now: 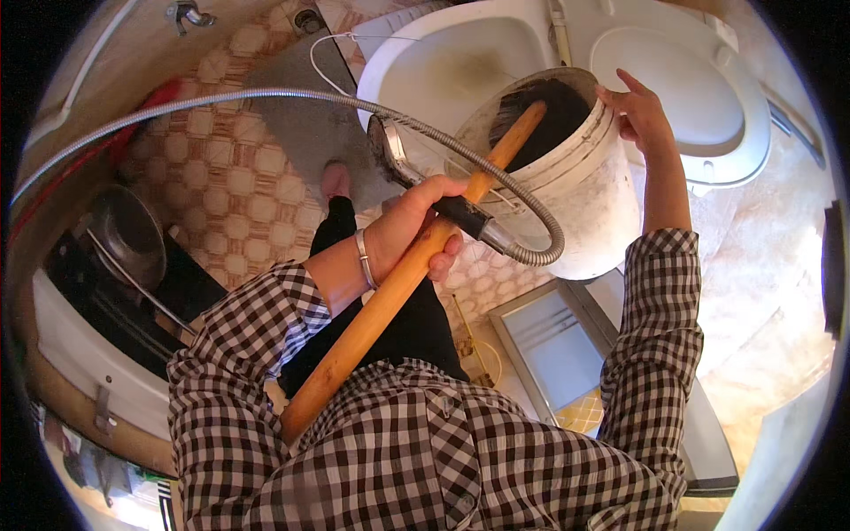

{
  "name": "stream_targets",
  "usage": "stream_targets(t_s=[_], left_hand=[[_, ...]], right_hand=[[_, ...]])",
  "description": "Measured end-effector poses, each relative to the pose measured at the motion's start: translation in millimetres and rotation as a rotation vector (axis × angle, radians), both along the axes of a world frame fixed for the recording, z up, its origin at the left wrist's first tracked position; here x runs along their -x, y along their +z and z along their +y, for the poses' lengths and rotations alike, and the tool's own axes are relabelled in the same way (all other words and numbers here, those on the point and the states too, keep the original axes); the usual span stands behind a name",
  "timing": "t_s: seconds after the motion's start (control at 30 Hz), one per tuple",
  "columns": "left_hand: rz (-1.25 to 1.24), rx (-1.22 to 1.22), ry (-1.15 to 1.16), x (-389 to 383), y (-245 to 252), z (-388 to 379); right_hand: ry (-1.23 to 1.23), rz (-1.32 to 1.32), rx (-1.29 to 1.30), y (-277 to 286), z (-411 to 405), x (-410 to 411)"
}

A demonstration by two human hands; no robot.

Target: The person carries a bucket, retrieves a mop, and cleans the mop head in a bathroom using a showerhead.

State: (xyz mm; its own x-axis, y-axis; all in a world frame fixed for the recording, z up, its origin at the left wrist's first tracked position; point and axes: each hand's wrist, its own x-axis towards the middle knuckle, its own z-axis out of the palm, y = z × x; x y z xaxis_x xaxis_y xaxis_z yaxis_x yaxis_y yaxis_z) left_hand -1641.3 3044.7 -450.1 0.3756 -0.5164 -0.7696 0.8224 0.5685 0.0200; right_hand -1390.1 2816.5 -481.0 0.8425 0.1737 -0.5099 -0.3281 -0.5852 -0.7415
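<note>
My left hand (418,229) is closed around a wooden handle (358,325) and the black grip of a shower head (392,152), whose metal hose (279,93) loops over the handle. The handle slants from under my left arm into a dirty white plastic bucket (584,199); its far end is hidden in dark matter inside, perhaps a mop head. The bucket is tilted, its mouth towards the toilet bowl (458,60). My right hand (641,113) holds the bucket's far rim, thumb at the edge and some fingers spread.
The raised toilet seat and lid (671,79) stand behind the bucket. A grey mat (292,126) lies on the tiled floor (206,159). At the left are a dark pan-like basin (129,235) and a white-edged tub or sink (99,358). A framed glass panel (554,345) is at the lower right.
</note>
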Motion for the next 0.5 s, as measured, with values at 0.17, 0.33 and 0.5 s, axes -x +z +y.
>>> stream_targets(t_s=[0.17, 0.33, 0.5], left_hand=[[-0.014, 0.105, -0.038, -164, 37, -154], [0.005, 0.173, -0.023, -261, 59, -233], [-0.049, 0.203, -0.021, -271, 70, -237]], right_hand=[[-0.020, 0.005, 0.050, 56, -162, -156], [-0.054, -0.093, 0.035, 83, -254, -252], [-0.036, -0.080, -0.016, 97, -267, -268]])
